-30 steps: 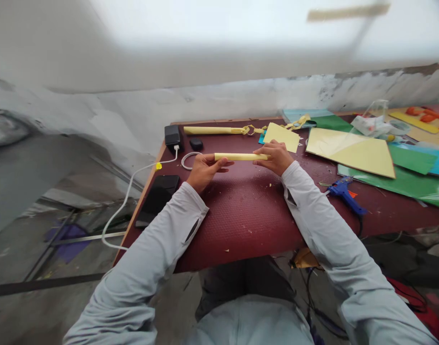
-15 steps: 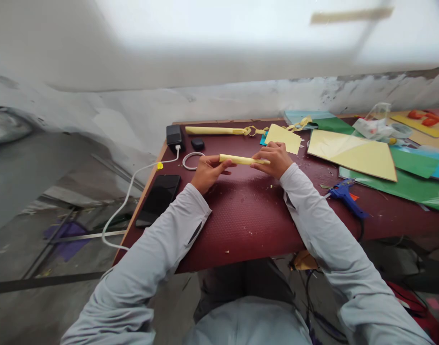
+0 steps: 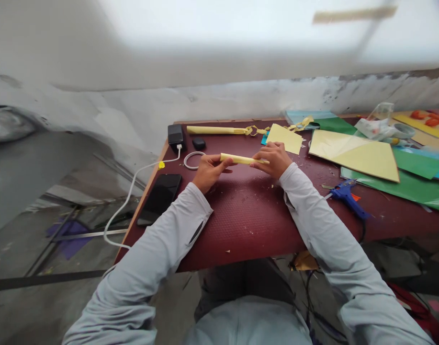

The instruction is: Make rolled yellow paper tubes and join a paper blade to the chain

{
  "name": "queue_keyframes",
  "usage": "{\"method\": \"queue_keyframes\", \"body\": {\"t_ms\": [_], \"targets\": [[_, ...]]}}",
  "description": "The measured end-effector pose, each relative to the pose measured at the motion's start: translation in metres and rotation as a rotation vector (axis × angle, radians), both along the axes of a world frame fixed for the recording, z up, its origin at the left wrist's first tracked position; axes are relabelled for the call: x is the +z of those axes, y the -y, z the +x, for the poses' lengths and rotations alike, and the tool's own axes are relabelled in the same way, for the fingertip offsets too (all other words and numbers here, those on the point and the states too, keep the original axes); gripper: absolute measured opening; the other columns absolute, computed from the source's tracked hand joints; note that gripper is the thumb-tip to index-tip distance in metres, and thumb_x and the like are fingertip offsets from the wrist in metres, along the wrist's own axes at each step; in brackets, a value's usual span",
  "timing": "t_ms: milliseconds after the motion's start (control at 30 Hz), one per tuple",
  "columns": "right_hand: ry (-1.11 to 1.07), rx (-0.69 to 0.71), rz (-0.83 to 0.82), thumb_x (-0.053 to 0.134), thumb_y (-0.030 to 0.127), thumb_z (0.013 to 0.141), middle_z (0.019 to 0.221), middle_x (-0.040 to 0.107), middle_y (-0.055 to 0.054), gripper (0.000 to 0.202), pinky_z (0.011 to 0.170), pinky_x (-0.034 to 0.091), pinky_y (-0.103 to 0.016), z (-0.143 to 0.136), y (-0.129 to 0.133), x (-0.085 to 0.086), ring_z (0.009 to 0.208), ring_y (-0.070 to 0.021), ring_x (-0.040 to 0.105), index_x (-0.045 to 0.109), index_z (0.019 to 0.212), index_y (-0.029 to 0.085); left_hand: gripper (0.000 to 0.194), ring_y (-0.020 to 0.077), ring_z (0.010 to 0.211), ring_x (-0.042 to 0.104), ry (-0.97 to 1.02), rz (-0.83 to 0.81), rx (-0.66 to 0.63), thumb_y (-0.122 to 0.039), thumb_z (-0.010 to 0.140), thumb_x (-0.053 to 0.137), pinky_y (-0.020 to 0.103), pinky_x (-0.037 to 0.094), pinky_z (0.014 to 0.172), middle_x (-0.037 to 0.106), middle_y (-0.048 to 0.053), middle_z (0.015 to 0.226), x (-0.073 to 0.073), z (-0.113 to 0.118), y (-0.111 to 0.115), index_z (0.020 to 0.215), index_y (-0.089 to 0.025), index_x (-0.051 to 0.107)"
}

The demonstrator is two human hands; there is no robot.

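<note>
A thin yellow paper roll [image 3: 237,158] is held level above the dark red table [image 3: 241,220]. My left hand [image 3: 209,172] is closed on its left end, and my right hand [image 3: 273,160] pinches it near the right end. Just behind my right hand lies a yellow paper sheet [image 3: 286,137]. Farther back, a longer yellow paper roll [image 3: 215,130] lies beside a chain of yellow paper loops [image 3: 255,131].
At the left are a phone [image 3: 160,199], a black charger [image 3: 175,136] with a white cable [image 3: 133,182], and a small black case [image 3: 198,143]. To the right lie a blue glue gun [image 3: 348,196], a large yellow sheet [image 3: 354,153] and green sheets [image 3: 413,189].
The view has shifted very slightly. Both hands keep their hold on the yellow paper roll, with hardly any movement.
</note>
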State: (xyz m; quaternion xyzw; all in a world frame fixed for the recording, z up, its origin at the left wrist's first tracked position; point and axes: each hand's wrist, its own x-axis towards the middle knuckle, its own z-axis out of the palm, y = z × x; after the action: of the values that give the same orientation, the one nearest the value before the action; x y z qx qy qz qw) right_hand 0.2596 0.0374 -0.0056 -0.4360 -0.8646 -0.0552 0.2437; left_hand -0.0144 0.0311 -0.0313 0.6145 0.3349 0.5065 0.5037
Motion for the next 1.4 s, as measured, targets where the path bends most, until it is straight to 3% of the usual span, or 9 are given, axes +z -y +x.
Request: {"method": "queue_keyframes", "body": {"t_ms": [167,433,700,867,1000,1233,1400], "targets": [[-0.022,-0.112,0.02,0.069,0.056,0.094,0.102,0.08,-0.005,0.034,0.096,0.027,-0.045,0.023,-0.006,-0.002,0.099,-0.0269,0.061,0.079,0.099,0.024,0.046,0.0254,0.096,0.08,0.089,-0.001,0.114,-0.055,0.083,0.083,0.032,0.068,0.073,0.081,0.012,0.101,-0.002,-0.008,-0.01,0.105,-0.014,0.08],[0.019,0.0,-0.01,0.062,0.055,0.1,0.098,0.079,-0.006,0.037,0.099,0.027,-0.044,-0.007,0.0,-0.002,0.101,-0.0263,0.062,0.079,0.1,0.023,0.054,0.0277,0.099,0.08,0.004,-0.033,0.016,-0.059,0.083,0.082,0.033,0.068,0.074,0.081,0.015,0.105,-0.001,0.0,0.001,0.108,-0.011,0.08],[-0.044,-0.137,-0.071,0.071,0.052,0.094,0.099,0.079,-0.005,0.03,0.09,0.028,-0.041,0.024,-0.006,-0.003,0.096,-0.0265,0.062,0.08,0.096,0.024,0.047,0.0264,0.098,0.08,0.092,-0.036,0.089,-0.055,0.081,0.084,0.032,0.068,0.073,0.08,0.012,0.103,-0.004,-0.007,-0.009,0.104,-0.014,0.08],[-0.027,-0.09,-0.029,0.071,0.058,0.092,0.107,0.079,-0.006,0.038,0.094,0.028,-0.043,0.014,-0.003,-0.003,0.101,-0.0278,0.063,0.078,0.109,0.024,0.048,0.0276,0.098,0.08,0.082,-0.053,0.073,-0.056,0.081,0.085,0.033,0.068,0.073,0.08,0.013,0.101,-0.005,-0.005,-0.008,0.104,-0.013,0.08],[0.003,-0.07,-0.058,0.067,0.056,0.096,0.104,0.08,-0.006,0.035,0.095,0.027,-0.043,0.008,-0.003,-0.004,0.1,-0.027,0.063,0.078,0.103,0.024,0.049,0.0276,0.098,0.08,0.06,-0.055,0.044,-0.057,0.082,0.083,0.033,0.068,0.074,0.08,0.013,0.102,-0.005,-0.002,-0.005,0.105,-0.013,0.08],[-0.068,-0.145,-0.111,0.07,0.054,0.093,0.097,0.079,-0.006,0.032,0.09,0.033,-0.041,0.027,-0.011,-0.005,0.096,-0.0269,0.062,0.08,0.101,0.025,0.049,0.0267,0.099,0.08,0.096,-0.059,0.074,-0.057,0.081,0.084,0.031,0.066,0.073,0.08,0.013,0.104,-0.004,-0.006,-0.009,0.104,-0.014,0.078],[-0.164,-0.064,-0.152,0.07,0.05,0.091,0.098,0.079,-0.005,0.032,0.086,0.041,-0.039,0.043,-0.015,-0.004,0.091,-0.0255,0.064,0.08,0.106,0.024,0.051,0.0258,0.094,0.08,0.122,-0.068,0.11,-0.058,0.08,0.084,0.032,0.066,0.073,0.079,0.013,0.104,-0.001,-0.01,-0.012,0.103,-0.013,0.077]]}}
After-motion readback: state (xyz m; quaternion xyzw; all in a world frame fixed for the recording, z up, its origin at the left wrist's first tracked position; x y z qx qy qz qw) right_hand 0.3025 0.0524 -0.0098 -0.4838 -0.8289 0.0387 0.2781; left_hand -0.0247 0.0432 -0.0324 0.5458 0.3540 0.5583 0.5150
